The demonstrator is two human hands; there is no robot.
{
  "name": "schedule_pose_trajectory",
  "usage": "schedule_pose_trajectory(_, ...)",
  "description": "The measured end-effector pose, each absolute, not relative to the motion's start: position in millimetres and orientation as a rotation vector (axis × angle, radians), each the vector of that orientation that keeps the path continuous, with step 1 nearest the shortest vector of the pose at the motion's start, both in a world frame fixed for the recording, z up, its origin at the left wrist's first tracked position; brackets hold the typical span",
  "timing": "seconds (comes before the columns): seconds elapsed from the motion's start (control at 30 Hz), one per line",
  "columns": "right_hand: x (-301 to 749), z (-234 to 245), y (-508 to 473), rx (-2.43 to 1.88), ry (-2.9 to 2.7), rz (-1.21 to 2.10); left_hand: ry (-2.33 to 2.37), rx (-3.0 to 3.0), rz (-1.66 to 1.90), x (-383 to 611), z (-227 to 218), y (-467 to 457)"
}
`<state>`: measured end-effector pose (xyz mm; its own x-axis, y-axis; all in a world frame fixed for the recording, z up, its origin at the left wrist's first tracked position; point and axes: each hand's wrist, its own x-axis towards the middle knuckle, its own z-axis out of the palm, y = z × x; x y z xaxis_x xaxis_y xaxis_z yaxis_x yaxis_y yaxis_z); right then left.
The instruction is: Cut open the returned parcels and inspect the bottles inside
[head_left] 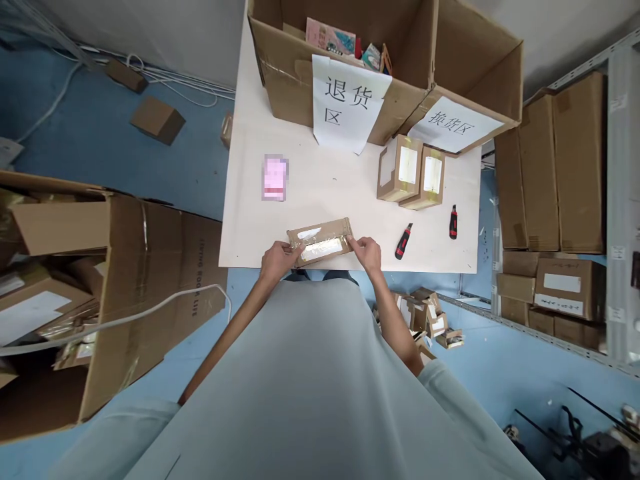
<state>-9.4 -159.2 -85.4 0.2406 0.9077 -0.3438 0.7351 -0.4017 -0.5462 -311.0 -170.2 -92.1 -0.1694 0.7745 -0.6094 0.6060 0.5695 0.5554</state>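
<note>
A flat brown cardboard box [323, 241] with clear tape and white labels lies at the front edge of the white table [345, 190], slightly tilted. My left hand [280, 258] grips its left end, thumb on top. At the right end, my right hand [367, 253] holds the box's corner between thumb and fingers. Right of my hands, a black and red box cutter [403, 241] rests on the table, and a second box cutter [453, 222] lies farther right. Two small taped boxes [400, 168] stand behind them.
Two large open cartons with paper signs [353, 100] line the table's back; the left one holds colourful packages. A blurred pink item [275, 178] lies at the table's left. A big carton of boxes [150, 267] stands on the left, shelving with cartons [565, 283] on the right.
</note>
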Motion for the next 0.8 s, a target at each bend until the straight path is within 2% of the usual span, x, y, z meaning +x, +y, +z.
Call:
schedule_pose_trajectory(0.2,-14,-87,-182,-2.265,-1.503,0.979,1.800,1.182,0.317,-311,-89,-164)
schedule_pose_trajectory(0.53,2,-103,-214,-2.272,-1.084,0.983,1.735,1.171,0.491,-284,-99,-150)
schedule_pose_trajectory(0.8,55,-105,-227,-1.944,-1.050,1.293,1.402,1.051,0.584,-249,-103,-168)
